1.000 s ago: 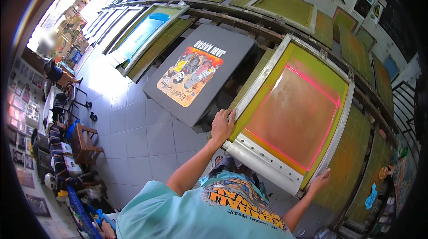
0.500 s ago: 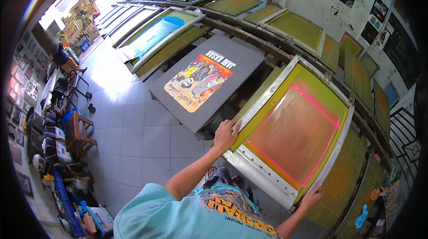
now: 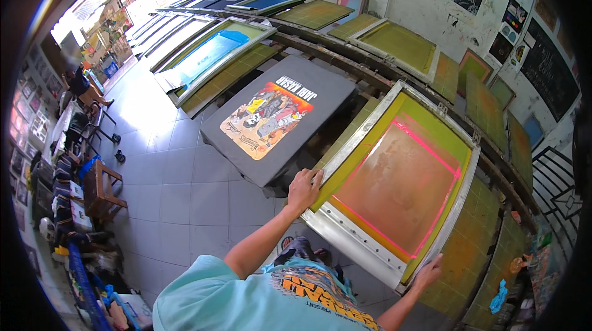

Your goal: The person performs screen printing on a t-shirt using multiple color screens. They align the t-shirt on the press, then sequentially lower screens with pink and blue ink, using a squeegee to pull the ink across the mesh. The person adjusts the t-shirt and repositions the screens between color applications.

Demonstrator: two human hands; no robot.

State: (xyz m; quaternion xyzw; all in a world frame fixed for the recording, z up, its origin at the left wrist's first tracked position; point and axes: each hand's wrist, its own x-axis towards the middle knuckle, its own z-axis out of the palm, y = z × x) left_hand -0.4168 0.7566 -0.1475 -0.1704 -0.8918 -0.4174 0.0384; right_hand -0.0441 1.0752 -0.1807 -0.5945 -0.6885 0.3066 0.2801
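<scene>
Hands (image 3: pixel 304 188) grip screen frame (image 3: pixel 394 186), now shifted right of shirt (image 3: pixel 280 118).

Dark printed shirt (image 3: pixel 277 121) lies flat; blue screen (image 3: pixel 206 56) just behind it, wooden stool (image 3: pixel 102 186) well left.

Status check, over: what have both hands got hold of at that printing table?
Left hand and right hand both grip the metal-framed printing screen. Screen tilted. Printed dark shirt lies alongside, apart. Nothing blocking.
</scene>
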